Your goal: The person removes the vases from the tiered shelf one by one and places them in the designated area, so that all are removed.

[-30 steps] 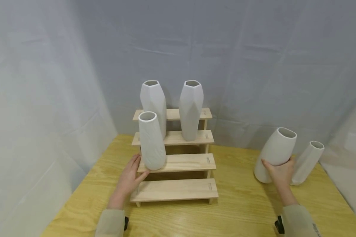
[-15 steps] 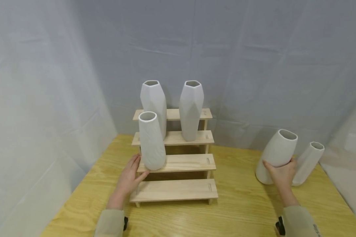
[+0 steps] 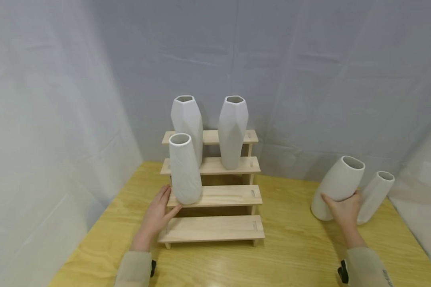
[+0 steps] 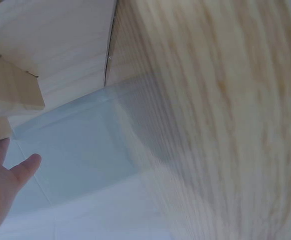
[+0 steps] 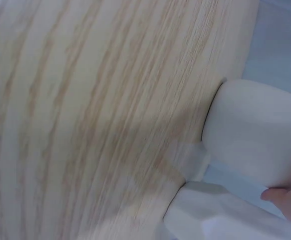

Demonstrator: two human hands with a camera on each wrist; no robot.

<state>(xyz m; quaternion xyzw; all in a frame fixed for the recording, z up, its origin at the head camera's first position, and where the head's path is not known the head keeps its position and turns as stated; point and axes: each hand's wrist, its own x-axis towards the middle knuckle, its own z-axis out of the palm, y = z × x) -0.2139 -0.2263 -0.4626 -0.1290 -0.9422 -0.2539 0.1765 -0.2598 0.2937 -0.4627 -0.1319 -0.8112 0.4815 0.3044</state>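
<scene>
At the right, my right hand grips a smooth white vase low on its body, thumb on the near side. In the right wrist view this vase stands on the wood table, with a thumb at its side. A narrower faceted vase stands just right of it, partly behind the hand. My left hand rests with extended fingers at the left end of a stepped wooden shelf, beside the base of a white textured vase. In the left wrist view its fingers show under a shelf board.
Two white faceted vases, a left one and a right one, stand on the second step from the top. The stepped shelf sits on a yellowish wooden table. Pale hanging sheets close off the back and sides.
My right hand has shifted slightly to the right with the smooth vase, closer to the narrow faceted vase. My left hand keeps its place at the shelf's end.
</scene>
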